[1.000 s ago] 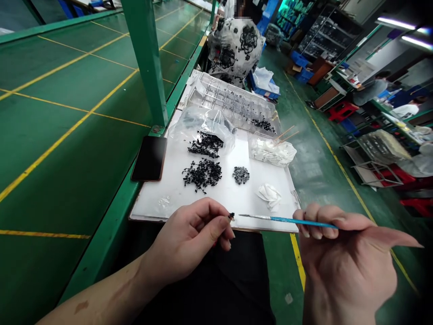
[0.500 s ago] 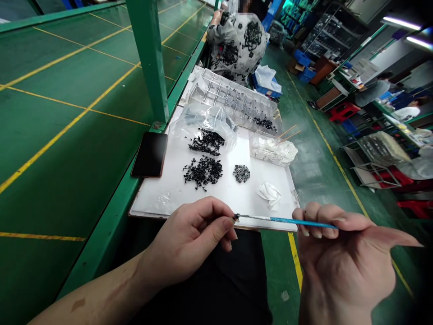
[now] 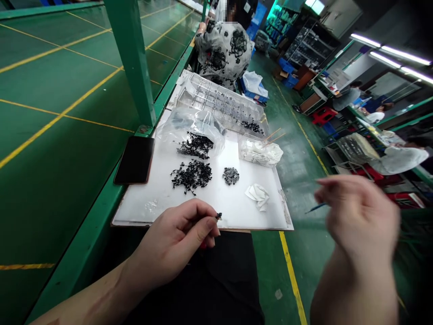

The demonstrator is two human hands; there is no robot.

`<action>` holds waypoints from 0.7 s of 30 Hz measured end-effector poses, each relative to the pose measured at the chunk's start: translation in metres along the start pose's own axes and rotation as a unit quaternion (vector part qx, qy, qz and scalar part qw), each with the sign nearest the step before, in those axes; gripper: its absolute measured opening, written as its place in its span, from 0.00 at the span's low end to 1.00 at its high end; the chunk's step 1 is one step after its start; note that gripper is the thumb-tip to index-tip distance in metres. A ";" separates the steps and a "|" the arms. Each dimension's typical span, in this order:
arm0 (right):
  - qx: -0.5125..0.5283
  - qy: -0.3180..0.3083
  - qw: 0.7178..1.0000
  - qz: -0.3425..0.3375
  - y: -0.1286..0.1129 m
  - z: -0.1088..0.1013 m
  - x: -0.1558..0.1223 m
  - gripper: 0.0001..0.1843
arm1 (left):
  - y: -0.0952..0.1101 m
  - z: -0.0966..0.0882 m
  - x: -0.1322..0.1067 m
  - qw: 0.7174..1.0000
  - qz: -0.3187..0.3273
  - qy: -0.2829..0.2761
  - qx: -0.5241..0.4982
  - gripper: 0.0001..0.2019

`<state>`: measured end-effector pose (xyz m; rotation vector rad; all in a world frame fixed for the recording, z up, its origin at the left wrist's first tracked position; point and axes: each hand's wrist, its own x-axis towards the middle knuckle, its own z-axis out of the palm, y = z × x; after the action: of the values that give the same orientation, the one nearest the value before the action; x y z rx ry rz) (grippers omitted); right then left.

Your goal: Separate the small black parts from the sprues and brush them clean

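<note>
Part [image 3: 218,215] stayed pinched in our left fingers [image 3: 206,225] over the desk's [image 3: 257,219] near edge; our right hand [image 3: 358,216], gripping the brush [image 3: 314,208], had swung away rightward, so we judged the dabbing finished.

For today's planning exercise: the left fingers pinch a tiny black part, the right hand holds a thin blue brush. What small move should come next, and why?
Probably swing the right hand leftward until the thin blue brush meets the tiny black plastic part: the left hand pinches it above the white board, with the brush well apart.
</note>
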<state>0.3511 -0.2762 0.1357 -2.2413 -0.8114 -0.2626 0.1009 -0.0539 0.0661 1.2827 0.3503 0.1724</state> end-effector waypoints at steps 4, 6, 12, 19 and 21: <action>-0.153 -0.205 0.966 -0.023 0.008 0.069 0.010 0.09 | -0.002 -0.002 0.007 0.999 -0.022 0.009 0.033 0.12; -0.201 -0.245 0.948 -0.005 0.013 0.104 0.008 0.08 | -0.003 -0.002 0.008 0.998 -0.024 0.012 0.056 0.12; -0.273 -0.296 0.915 0.033 0.017 0.157 -0.001 0.14 | -0.003 0.000 0.003 0.996 0.015 -0.002 0.083 0.12; -0.297 -0.310 0.903 0.031 0.016 0.168 0.000 0.15 | 0.005 0.004 -0.002 0.980 0.111 -0.009 0.163 0.07; -0.296 -0.305 0.905 0.031 0.016 0.170 0.001 0.15 | 0.007 0.004 -0.003 0.975 0.128 -0.011 0.181 0.07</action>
<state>0.3533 -0.1661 0.0052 -2.9838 -1.0786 0.2892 0.1000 -0.0567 0.0741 1.6887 0.2007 0.3229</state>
